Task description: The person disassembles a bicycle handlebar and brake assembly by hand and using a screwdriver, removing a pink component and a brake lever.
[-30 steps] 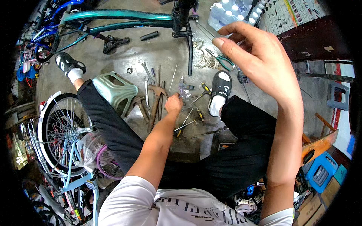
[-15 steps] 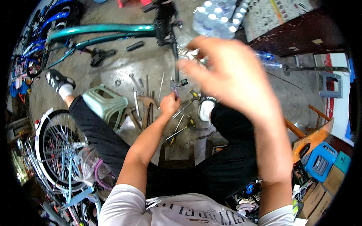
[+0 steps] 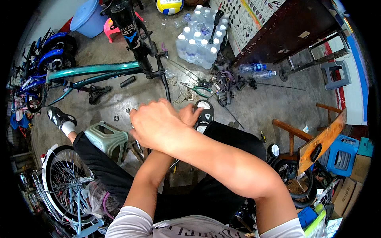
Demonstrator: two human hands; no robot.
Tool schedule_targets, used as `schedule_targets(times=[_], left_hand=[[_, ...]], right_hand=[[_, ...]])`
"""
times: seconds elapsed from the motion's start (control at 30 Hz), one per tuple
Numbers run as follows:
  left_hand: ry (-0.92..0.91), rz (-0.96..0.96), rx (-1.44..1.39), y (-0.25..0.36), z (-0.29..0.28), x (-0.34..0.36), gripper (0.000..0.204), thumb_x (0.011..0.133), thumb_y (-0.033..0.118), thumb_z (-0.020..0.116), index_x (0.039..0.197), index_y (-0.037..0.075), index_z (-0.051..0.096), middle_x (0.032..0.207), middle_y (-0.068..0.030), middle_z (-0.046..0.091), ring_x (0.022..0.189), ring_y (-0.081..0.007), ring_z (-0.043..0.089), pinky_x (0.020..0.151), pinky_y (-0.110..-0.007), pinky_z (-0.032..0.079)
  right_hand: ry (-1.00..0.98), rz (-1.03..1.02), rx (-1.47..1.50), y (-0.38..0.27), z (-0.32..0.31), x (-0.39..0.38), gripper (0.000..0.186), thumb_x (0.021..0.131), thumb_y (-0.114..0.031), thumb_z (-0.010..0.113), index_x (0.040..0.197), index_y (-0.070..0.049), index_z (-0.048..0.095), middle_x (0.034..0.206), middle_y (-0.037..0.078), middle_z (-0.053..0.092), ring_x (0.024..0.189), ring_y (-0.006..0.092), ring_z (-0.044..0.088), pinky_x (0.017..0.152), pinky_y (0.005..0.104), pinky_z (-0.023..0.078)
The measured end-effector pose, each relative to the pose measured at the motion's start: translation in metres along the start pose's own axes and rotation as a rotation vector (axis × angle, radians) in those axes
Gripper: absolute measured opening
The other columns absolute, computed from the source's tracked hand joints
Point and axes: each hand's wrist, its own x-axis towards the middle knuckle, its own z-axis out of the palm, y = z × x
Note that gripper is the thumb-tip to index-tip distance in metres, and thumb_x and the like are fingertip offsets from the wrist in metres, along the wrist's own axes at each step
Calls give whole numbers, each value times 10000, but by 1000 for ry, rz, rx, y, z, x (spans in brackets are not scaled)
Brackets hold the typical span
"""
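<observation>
My right forearm crosses over my left one in front of me. My right hand (image 3: 155,126) is closed, its knuckles up and its fingers curled down, so whatever it grips is hidden beneath. Partly behind it, my left hand (image 3: 190,114) shows stretched fingers pointing right, beside my shoe (image 3: 204,113); its palm is covered. Just beyond the hands is the lower end of a black bar (image 3: 165,84) on an overturned-looking bicycle. Its green frame (image 3: 93,70) runs left from a thick black fork (image 3: 129,33). A pale green stool (image 3: 106,137) stands by my left leg.
Pliers (image 3: 200,90) and a heap of dark bicycle parts (image 3: 226,83) lie on the floor ahead. Shrink-wrapped bottles (image 3: 202,37) stand beyond. A wheel (image 3: 65,182) leans at the left; a wooden bench (image 3: 321,142) and blue stool (image 3: 340,156) are at the right.
My right hand has come down and left from its raised position and crossed over my left arm. A purple piece at my left hand is out of sight there. The view has shifted.
</observation>
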Motion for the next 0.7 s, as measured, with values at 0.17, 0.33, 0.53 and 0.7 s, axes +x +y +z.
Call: schedule_targets(times=[0.17, 0.33, 0.53, 0.7], left_hand=[[183, -83, 147, -89, -48, -19, 505, 898, 482, 706, 1114, 27, 670, 939, -196, 690, 885, -360, 673, 768, -444, 519], [683, 64, -200, -37, -144, 41, 572, 883, 372, 767, 1285, 16, 567, 1141, -182, 605, 982, -311, 624, 845, -417, 499], [1141, 399, -221, 87, -252, 98, 777, 765, 388, 873, 1297, -42, 505, 1169, -188, 563, 1035, -321, 585, 903, -416, 484], [1049, 205, -418, 132, -273, 128, 479, 766, 363, 844, 990, -4, 632, 814, -229, 705, 779, -443, 698, 713, -507, 538]], right_hand=[[-52, -10, 35, -17, -10, 5, 344, 876, -358, 693, 971, -27, 695, 830, 160, 728, 839, 328, 734, 767, 455, 567], [-57, 24, -26, -7, -30, 3, 385, 893, -386, 672, 962, -8, 693, 839, 174, 727, 807, 353, 729, 748, 477, 579], [89, 273, 28, 25, -65, 4, 346, 927, -387, 621, 980, -59, 717, 836, 192, 720, 826, 383, 711, 750, 498, 561], [300, 400, 164, 50, -81, 1, 385, 931, -420, 625, 1011, -60, 734, 855, 180, 728, 850, 381, 712, 741, 465, 542]])
